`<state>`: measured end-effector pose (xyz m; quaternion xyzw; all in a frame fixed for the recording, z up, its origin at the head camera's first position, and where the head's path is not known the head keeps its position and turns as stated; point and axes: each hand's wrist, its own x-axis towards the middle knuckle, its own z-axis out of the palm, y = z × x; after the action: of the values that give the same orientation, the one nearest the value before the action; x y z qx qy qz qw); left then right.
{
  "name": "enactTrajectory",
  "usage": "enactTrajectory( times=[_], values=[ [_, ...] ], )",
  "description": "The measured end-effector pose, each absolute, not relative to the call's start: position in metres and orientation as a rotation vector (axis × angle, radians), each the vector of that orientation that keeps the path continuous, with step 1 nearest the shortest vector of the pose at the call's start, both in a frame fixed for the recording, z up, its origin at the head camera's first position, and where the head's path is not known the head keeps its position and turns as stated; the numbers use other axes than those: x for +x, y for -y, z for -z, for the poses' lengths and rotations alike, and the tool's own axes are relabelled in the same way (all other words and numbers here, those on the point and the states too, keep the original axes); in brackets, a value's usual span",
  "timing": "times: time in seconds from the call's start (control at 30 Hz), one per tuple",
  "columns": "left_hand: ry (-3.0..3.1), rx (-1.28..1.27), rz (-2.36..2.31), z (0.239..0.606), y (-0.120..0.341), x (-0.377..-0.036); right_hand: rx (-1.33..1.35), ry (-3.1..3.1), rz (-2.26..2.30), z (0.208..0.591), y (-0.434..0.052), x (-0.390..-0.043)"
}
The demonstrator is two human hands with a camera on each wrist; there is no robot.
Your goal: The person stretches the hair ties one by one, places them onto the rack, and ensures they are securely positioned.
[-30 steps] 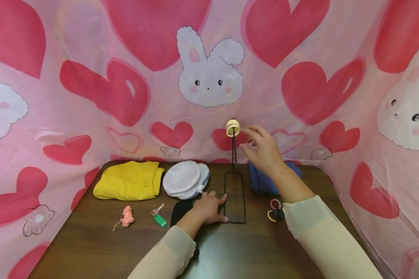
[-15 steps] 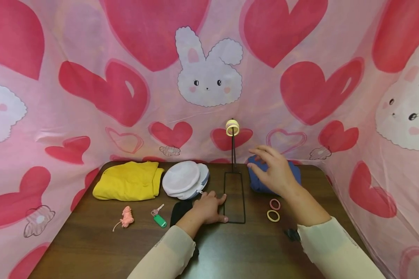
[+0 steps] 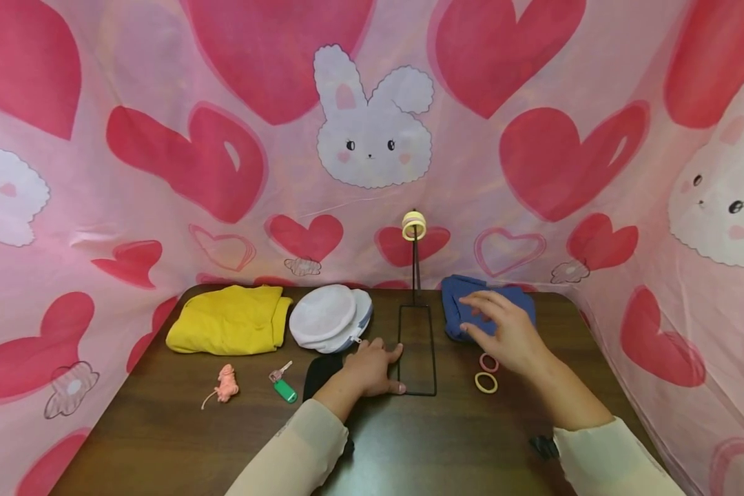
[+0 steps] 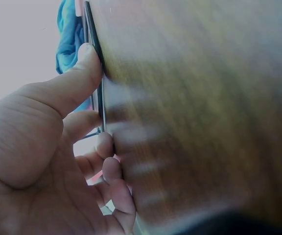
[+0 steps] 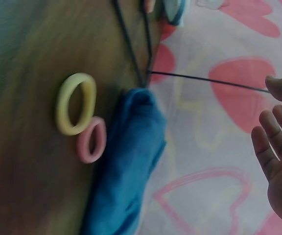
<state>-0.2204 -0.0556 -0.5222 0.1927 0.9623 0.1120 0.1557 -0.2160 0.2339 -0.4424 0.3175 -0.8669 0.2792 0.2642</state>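
head view, stand: thin black wire stand point(image 3: 416, 344), flat rectangular base at frame centre, upright post with a pale yellow ring point(image 3: 413, 226) sitting up top.
head view, left hand: left hand point(image 3: 370, 368) lies flat on the base's left edge, fingers straight, pinning it, not clutching.
head view, right hand: right hand point(image 3: 508, 332) hovers right of centre, fingers loosely spread, holding nothing, just above the pink tie point(image 3: 488, 362) and yellow tie point(image 3: 486, 382), partly over the blue cloth point(image 3: 465, 310).
head view, tip: probably best to pinch one tie by its far rim and keep the base pressed so the post doesn't wobble.
head view, other stuff: folded yellow cloth point(image 3: 231, 321), round white pouch point(image 3: 328, 318), pink string point(image 3: 226, 385), green key tag point(image 3: 283, 390), all left of centre on the dark wood table point(image 3: 161, 434).
left wrist view: thumb point(image 4: 77, 81) and fingertips press on the wire against smooth wood grain; blurry.
right wrist view: ties look soft, stretchy, fabric loops, touching each other at left; crumpled blue cloth just beside them; right hand's fingers point(image 5: 270, 147) open at right edge.
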Motion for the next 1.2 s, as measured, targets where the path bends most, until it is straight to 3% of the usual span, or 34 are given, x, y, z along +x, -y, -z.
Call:
enactTrajectory(
  times=[0.63,1.2],
  values=[
    [-2.755,0.544,-0.329,0.524,0.056,-0.220,0.833,2.678,-0.674,0.504,-0.289,-0.206],
    [-2.763,0.540,-0.310,0.523,0.055,-0.219,0.789,2.920,-0.649,0.522,-0.295,-0.219]
  ],
)
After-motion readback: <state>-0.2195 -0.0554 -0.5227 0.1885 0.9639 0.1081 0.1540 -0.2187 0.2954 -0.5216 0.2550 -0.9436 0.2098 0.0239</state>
